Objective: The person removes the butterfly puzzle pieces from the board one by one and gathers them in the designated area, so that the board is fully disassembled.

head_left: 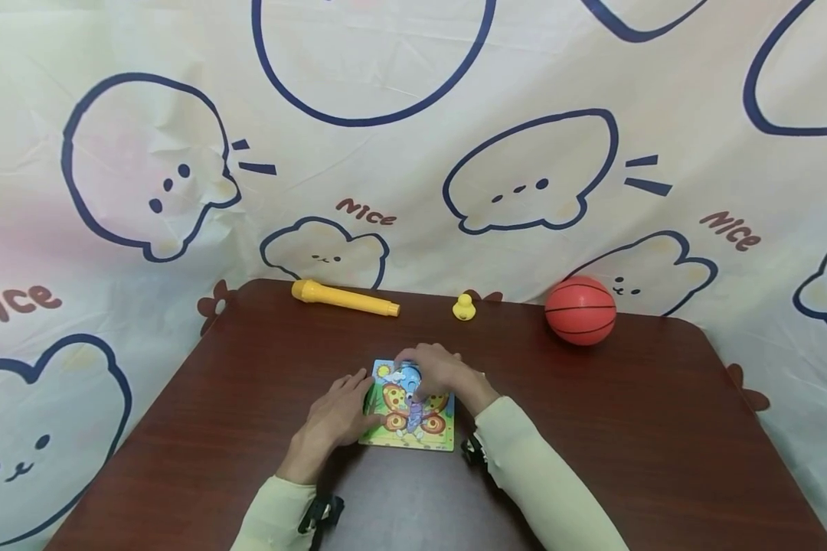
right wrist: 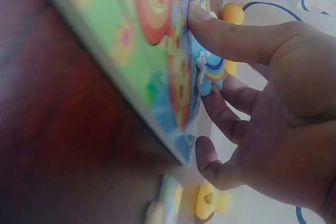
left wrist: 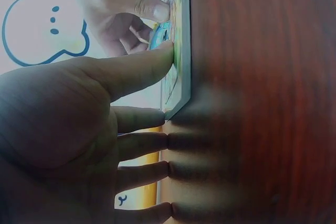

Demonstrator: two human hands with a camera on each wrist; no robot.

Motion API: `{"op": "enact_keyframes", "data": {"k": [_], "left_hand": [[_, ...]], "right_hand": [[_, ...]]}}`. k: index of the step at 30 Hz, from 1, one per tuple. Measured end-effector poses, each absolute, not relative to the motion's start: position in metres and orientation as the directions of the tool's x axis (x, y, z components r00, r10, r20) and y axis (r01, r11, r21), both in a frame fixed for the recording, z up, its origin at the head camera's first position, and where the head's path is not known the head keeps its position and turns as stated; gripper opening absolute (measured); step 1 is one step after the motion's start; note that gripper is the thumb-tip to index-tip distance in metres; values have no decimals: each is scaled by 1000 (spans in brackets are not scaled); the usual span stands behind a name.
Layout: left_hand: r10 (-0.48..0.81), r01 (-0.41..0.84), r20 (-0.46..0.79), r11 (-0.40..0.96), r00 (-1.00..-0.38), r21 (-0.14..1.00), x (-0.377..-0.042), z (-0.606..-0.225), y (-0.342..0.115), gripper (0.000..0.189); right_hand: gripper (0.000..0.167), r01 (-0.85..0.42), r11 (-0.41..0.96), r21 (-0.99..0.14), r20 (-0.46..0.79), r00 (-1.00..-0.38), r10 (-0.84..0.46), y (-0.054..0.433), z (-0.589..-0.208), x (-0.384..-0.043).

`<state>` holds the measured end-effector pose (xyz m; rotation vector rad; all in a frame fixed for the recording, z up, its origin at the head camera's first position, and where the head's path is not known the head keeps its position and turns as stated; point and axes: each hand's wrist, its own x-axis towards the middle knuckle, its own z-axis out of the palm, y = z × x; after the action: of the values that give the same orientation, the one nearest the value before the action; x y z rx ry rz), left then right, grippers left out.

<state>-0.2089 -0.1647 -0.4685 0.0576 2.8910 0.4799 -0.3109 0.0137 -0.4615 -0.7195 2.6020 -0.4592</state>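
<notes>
A flat butterfly puzzle board (head_left: 403,438) lies on the brown table. My left hand (head_left: 338,412) is at its left side; in the left wrist view the thumb (left wrist: 144,69) presses on the board's face, while the other straight fingers rest on the table by its edge. Over the board's upper part, my right hand (head_left: 437,371) grips a blue puzzle piece (right wrist: 212,66) with a rainbow stripe, the butterfly's head. This piece sits tilted, raised off the board at one side. The right thumb (right wrist: 202,19) lies over the purple body; fingertips are at the piece's far edge.
Along the table's back edge lie a yellow toy microphone (head_left: 348,298), a yellow rubber duck (head_left: 464,308) and a red toy basketball (head_left: 581,311). A blurred colourful flat thing (right wrist: 167,203) lies beyond the board in the right wrist view. A patterned cloth (head_left: 413,168) hangs behind.
</notes>
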Motion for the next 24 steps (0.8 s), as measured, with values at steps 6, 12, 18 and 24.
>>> {"op": "enact_keyframes", "data": {"k": [6, 12, 18, 24], "left_hand": [[74, 6, -202, 948, -977, 317, -210, -468, -166, 75], [80, 13, -195, 946, -977, 323, -211, -470, -166, 74], [84, 16, -202, 948, -976, 319, -211, -470, -166, 73], [84, 13, -203, 945, -976, 328, -210, -470, -166, 73]], "right_hand": [[61, -432, 784, -446, -190, -810, -554, 24, -464, -307], [31, -404, 765, -501, -121, -843, -525, 32, -465, -303], [20, -382, 737, -558, -124, -840, -529, 37, -469, -302], [16, -346, 722, -600, -128, -849, -513, 41, -469, -302]]}}
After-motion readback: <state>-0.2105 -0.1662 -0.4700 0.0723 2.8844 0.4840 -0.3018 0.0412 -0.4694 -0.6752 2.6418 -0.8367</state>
